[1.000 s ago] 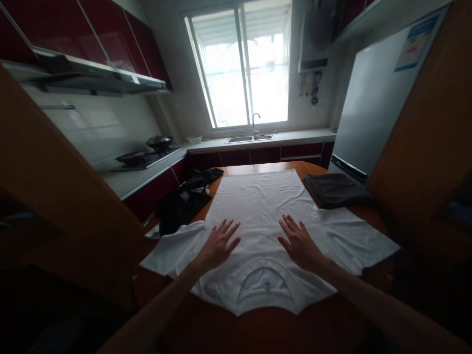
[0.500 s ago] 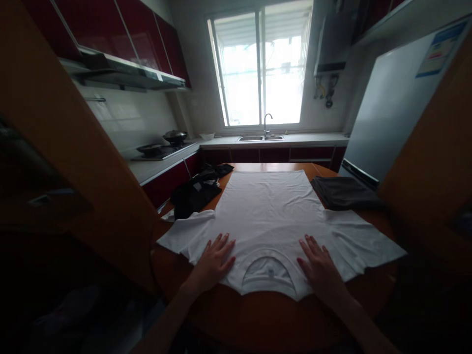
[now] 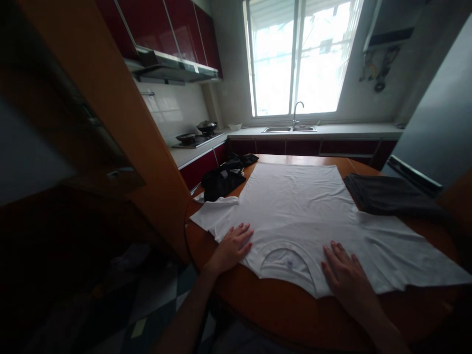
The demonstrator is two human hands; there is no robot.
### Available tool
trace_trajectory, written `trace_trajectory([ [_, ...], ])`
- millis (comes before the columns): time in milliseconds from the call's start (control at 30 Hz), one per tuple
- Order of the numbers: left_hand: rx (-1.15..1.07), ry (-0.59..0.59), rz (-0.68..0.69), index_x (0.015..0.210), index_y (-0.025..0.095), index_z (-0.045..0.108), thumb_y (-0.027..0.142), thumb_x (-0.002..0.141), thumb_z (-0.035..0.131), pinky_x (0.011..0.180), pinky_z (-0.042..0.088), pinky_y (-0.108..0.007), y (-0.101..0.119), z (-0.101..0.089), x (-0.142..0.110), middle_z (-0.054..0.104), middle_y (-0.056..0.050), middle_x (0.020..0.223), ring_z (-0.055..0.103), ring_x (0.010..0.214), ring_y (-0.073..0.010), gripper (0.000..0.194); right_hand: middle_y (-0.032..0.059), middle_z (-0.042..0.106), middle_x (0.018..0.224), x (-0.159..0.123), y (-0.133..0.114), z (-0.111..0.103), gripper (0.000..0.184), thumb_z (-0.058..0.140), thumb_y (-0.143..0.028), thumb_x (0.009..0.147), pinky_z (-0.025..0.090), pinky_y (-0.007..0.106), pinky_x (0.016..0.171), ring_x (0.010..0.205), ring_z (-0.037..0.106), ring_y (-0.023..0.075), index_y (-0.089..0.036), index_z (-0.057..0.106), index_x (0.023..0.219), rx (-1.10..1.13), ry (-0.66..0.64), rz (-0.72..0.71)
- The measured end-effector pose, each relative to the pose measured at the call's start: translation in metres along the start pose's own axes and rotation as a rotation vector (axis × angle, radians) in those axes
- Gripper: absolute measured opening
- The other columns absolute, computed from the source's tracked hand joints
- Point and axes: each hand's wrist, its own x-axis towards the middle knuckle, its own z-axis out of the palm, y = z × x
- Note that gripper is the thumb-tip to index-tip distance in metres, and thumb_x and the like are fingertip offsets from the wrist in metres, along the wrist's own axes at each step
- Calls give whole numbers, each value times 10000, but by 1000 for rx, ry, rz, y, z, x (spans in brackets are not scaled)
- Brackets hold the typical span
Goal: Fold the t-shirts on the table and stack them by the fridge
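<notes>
Where hands (image 3: 231, 247) (image 3: 348, 278) rest flat, creased white T-shirt (image 3: 295, 206)

The fridge (image 3: 435, 113) and water heater (image 3: 394, 22) are cut off; the collar label (image 3: 290, 264) is unreadably small.

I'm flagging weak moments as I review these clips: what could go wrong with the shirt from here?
The left hand and right hand lie flat beside the neckline; sliding them could ruck up the white T-shirt, already creased in places. The left-hand sleeve lies close against the black clothing, so a sideways pull might disturb that pile.
</notes>
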Motion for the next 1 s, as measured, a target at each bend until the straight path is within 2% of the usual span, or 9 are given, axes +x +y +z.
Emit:
trace_trajectory([
  [300,0,-25,-9,1478,230,532,398,1023,474,1246,237,-502,-1,-1,-2,394,-70,1607,323,1507,-273,488,170,475,1544,-1,3,4,578,309,-402,986,309,562,1178,1472,379,319,-116,591,1401,7,12,-26],
  [700,54,-19,19,1479,233,524,368,1026,462,1247,237,-496,0,0,-2,400,-72,1607,326,1506,-269,477,156,490,1536,-1,3,7,539,342,-396,976,313,554,1178,1463,397,302,-167,603,1388,22,49,-10],
  [867,19,11,16,1456,252,540,346,1014,490,1245,235,-507,1,1,-4,418,-62,1597,339,1500,-267,455,167,521,1510,-2,6,11,526,329,-385,990,350,565,1149,1435,434,312,-153,611,1369,26,83,-45],
  [1000,-107,78,23,1399,260,586,307,1010,497,1245,250,-492,1,0,-5,502,-55,1539,407,1461,-247,401,178,541,1486,-4,11,16,539,305,-405,997,371,575,1129,1420,453,332,-145,619,1349,2,124,-87],
])
